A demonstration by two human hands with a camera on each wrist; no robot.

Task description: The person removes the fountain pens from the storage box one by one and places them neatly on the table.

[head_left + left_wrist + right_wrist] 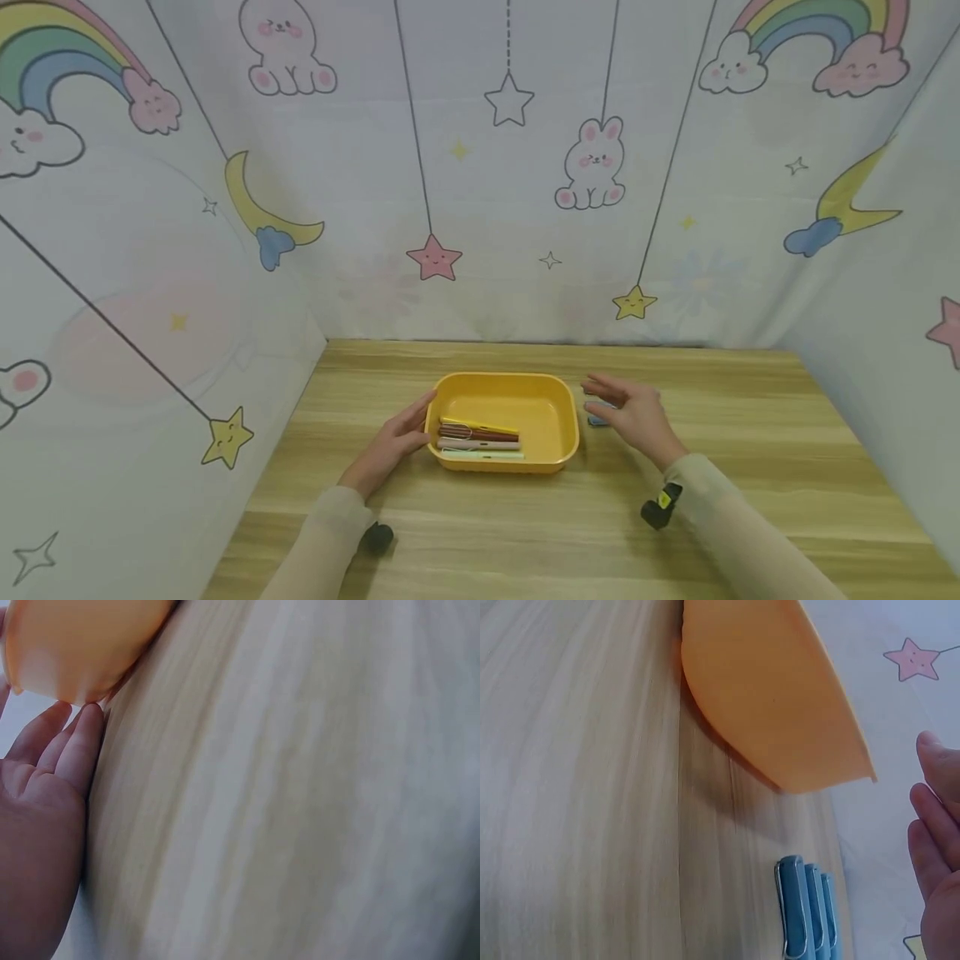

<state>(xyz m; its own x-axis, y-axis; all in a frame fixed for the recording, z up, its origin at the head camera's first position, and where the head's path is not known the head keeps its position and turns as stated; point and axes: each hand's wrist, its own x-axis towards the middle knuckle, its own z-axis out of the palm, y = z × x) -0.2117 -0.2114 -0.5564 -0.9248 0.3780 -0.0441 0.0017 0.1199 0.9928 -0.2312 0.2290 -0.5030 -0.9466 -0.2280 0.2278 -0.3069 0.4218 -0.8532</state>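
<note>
A yellow plastic basket [543,412] stands on the table with several clip pens [480,445] lying side by side at its left end, in yellow, brown, pale pink and mint green. My left hand [384,450] touches the basket's left side, its fingers fairly straight, and the left wrist view has the fingertips [88,720] against the outer wall. To the right of the basket, blue clip pens [798,907] lie next to each other on the wood. Over them is my right hand [637,418], thumb and fingers apart with nothing between them; it partly hides the pens in the head view.
The wood-grain table [510,533] meets a pale cloth backdrop [495,308] printed with stars, moons and rabbits at the back and on both sides. Each sleeve has a small dark device [660,506] at the wrist.
</note>
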